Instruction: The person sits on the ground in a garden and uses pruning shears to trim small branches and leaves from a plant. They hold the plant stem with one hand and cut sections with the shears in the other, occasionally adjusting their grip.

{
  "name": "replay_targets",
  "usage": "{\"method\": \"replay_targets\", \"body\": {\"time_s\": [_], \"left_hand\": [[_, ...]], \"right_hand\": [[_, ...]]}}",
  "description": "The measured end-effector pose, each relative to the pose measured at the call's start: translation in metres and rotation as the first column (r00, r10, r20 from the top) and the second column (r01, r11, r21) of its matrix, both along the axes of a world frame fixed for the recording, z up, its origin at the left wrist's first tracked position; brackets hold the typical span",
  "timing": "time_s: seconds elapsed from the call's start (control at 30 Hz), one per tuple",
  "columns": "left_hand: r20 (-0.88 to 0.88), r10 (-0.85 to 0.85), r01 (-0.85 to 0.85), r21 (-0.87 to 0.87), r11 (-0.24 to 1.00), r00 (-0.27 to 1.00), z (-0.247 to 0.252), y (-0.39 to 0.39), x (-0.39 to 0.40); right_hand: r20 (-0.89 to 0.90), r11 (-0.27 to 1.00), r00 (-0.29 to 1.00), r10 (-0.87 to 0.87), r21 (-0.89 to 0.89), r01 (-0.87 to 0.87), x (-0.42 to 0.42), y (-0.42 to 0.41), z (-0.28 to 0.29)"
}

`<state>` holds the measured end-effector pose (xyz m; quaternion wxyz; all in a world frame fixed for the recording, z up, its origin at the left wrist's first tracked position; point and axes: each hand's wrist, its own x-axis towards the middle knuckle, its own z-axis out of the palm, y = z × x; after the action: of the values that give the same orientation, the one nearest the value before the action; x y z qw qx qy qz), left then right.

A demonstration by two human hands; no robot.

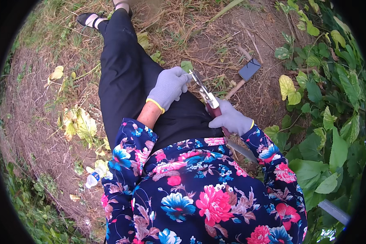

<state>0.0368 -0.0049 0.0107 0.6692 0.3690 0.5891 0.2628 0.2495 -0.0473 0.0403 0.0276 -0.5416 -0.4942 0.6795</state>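
Note:
My right hand (230, 118), in a grey knit glove with a yellow cuff edge, is closed round the dark red handles of a pair of pruning shears (205, 91). The metal head of the tool points up and left, above my lap. My left hand (169, 87), gloved alike, is bent close to the tip of the shears, its fingers drawn together. A small green leaf (186, 66) shows just beyond these fingers; whether they pinch it or its stem I cannot tell.
A hoe (249, 69) with a wooden handle lies on the ground beyond my right hand. Leafy plants (329, 146) crowd the right side. At the left lie yellowed leaves (84, 125) and a plastic bottle (93, 180). A metal bar (334, 212) shows at the lower right.

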Motion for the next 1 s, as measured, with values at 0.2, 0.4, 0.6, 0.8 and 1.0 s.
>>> {"method": "replay_targets", "body": {"time_s": [0.2, 0.4, 0.6, 0.8, 1.0], "left_hand": [[-0.011, -0.022, 0.022, -0.006, 1.000, 1.000, -0.001, 0.000, -0.001], [-0.047, -0.045, 0.045, 0.006, 0.999, 0.998, -0.001, 0.000, 0.000], [-0.058, -0.052, 0.053, 0.008, 0.999, 0.997, -0.001, 0.001, 0.000], [-0.034, -0.035, 0.036, 0.019, 0.999, 0.999, -0.001, 0.000, 0.000], [-0.031, -0.030, 0.030, 0.011, 0.999, 0.999, -0.001, 0.000, 0.001]], "right_hand": [[-0.003, 1.000, 1.000, 0.012, 0.002, -0.012, 0.003, -0.002, -0.011], [0.062, 0.999, 0.997, 0.042, 0.012, -0.043, 0.000, -0.001, -0.009], [-0.116, 0.992, 0.986, -0.119, -0.062, 0.113, 0.005, -0.004, -0.011], [-0.083, 0.995, 0.992, -0.096, -0.050, 0.092, 0.001, -0.002, -0.004], [-0.024, 0.998, 0.999, -0.041, -0.049, 0.040, 0.000, 0.000, 0.002]]}}
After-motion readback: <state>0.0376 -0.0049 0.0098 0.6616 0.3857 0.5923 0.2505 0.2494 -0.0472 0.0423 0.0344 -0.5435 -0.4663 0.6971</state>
